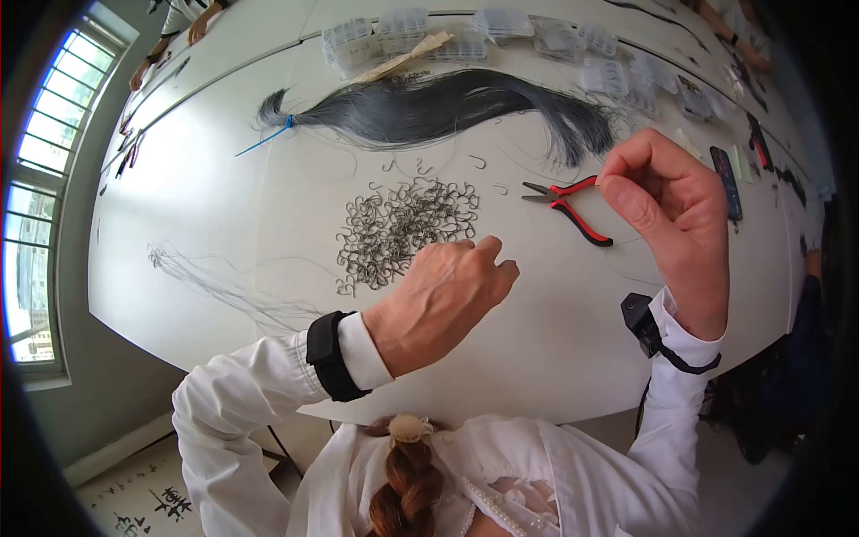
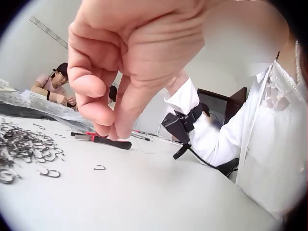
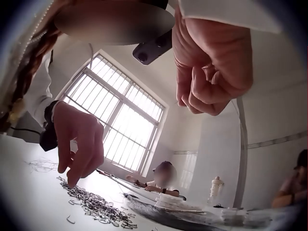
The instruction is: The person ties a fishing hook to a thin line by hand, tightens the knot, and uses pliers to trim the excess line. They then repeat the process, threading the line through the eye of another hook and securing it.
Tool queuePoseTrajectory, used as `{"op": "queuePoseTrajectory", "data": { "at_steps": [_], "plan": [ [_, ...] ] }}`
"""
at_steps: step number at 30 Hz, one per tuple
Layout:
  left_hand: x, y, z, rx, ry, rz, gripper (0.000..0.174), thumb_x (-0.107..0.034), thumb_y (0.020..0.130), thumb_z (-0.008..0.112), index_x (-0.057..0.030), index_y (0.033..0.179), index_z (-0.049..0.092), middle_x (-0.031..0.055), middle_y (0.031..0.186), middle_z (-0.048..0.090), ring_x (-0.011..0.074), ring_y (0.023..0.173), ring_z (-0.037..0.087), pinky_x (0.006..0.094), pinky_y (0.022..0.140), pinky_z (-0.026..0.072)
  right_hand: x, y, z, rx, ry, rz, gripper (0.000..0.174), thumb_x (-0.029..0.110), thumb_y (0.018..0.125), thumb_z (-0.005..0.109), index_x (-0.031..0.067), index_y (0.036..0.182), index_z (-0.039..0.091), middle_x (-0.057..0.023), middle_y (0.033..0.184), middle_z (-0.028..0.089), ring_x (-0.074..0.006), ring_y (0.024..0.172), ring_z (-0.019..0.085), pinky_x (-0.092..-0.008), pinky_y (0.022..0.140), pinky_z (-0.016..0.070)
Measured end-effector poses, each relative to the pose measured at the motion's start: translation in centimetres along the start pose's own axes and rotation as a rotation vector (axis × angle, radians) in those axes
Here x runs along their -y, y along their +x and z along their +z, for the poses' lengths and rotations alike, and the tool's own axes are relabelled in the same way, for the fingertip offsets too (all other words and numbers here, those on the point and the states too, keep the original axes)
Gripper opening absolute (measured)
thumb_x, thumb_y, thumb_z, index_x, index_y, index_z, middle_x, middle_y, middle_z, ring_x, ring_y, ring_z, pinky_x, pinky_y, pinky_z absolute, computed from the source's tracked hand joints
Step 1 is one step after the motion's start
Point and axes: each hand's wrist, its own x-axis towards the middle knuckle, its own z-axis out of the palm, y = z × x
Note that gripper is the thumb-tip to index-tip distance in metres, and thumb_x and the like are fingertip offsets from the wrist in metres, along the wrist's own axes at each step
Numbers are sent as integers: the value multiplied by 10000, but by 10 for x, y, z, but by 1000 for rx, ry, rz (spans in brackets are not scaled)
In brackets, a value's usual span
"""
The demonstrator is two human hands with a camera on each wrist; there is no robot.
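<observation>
A heap of small fish hooks [image 1: 407, 228] lies on the white table. My left hand [image 1: 447, 291] hovers at its near right edge, fingers bent down. In the left wrist view, that hand's [image 2: 130, 67] thumb and fingertips meet; I cannot tell whether anything is between them. My right hand [image 1: 671, 201] is raised at the right, its thumb and forefinger pinching a very thin line. In the right wrist view the same hand [image 3: 214, 67] has its fingers curled. Red-and-black pliers [image 1: 573, 206] lie beside it, handles toward it. A single hook [image 2: 99, 167] lies apart on the table.
Behind the hooks lies a long dark hank of strands [image 1: 429, 112], bound with a blue tie [image 1: 288, 122]. Clear plastic boxes [image 1: 501, 22] line the back. A bundle of thin lines [image 1: 224, 291] lies at left, a phone [image 1: 726, 183] at right. Other people sit around the table.
</observation>
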Motion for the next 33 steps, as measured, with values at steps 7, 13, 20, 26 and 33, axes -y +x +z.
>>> {"op": "queuePoseTrajectory", "data": {
  "at_steps": [7,13,20,26,33],
  "plan": [
    [22,22,29,-55,63,17,49,-15,731,594,-18,741,546,89,754,568,286,733,595,384,614,491,1,-2,-4,-15,4,-36,83,58,852,614,-3,836,561,26,758,526,-16,659,430,-167,597,330],
    [21,23,25,-34,9,111,61,-6,713,573,-7,707,512,114,734,548,298,696,584,393,608,487,-1,-1,-3,12,-87,-21,70,34,849,607,-14,815,570,28,718,520,-20,630,421,-178,569,327],
    [28,25,26,-10,92,231,77,3,724,559,19,726,483,134,728,518,296,686,582,390,596,489,-4,1,0,51,-140,14,72,38,852,609,-14,818,572,32,722,515,-22,635,420,-174,569,326],
    [20,21,11,-41,160,161,98,-6,759,562,6,807,477,120,762,511,283,675,581,376,573,489,-8,3,2,57,-57,-7,80,57,863,604,-5,831,565,38,729,516,-18,648,425,-172,584,333],
    [7,-12,-35,-406,-127,79,206,58,737,643,-22,880,518,76,831,534,190,617,545,294,533,448,-23,9,20,235,393,192,114,112,900,594,15,840,580,82,679,485,15,619,396,-165,548,329]
  ]
}}
